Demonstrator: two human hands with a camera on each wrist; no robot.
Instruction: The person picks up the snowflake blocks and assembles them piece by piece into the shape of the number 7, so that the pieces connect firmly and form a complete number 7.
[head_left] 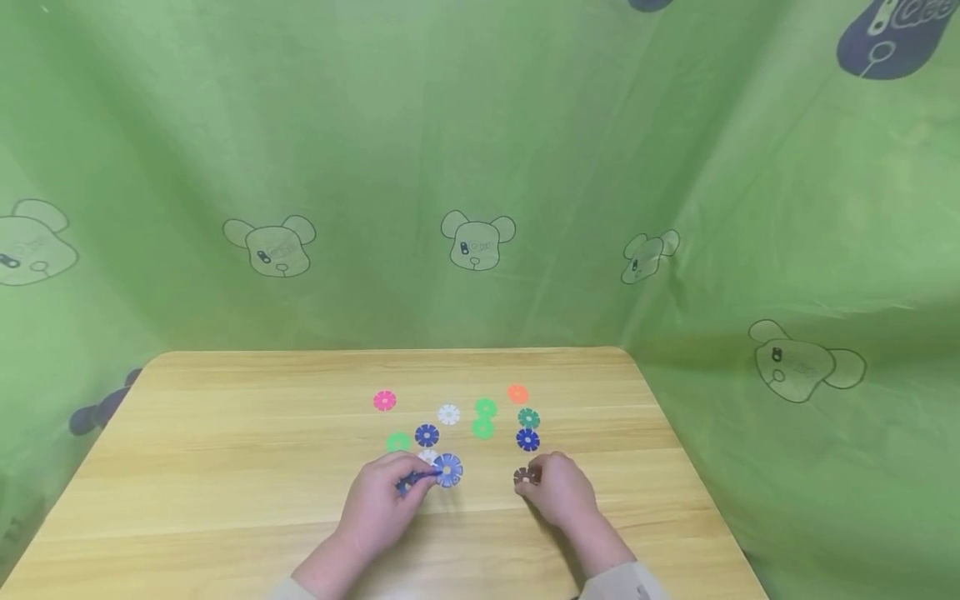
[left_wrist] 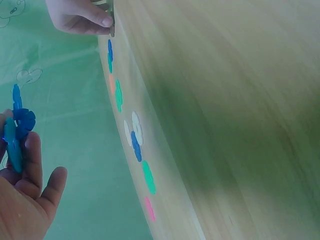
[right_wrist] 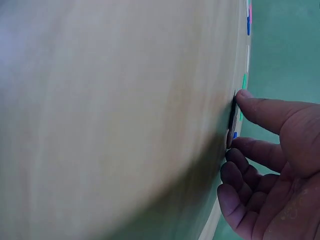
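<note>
The left hand (head_left: 381,497) pinched joined blue discs (head_left: 448,472) above the worktop (head_left: 225,467); apart from it, the right hand (head_left: 564,492) gripped a brown disc (head_left: 521,477) by its edges, near the surface. Light, even pressure seemed wisest for so thin a piece.

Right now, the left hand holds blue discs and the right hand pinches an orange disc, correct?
The colour is wrong: the right hand pinches a brown disc, as the head view shows. The left hand does hold blue discs.
</note>
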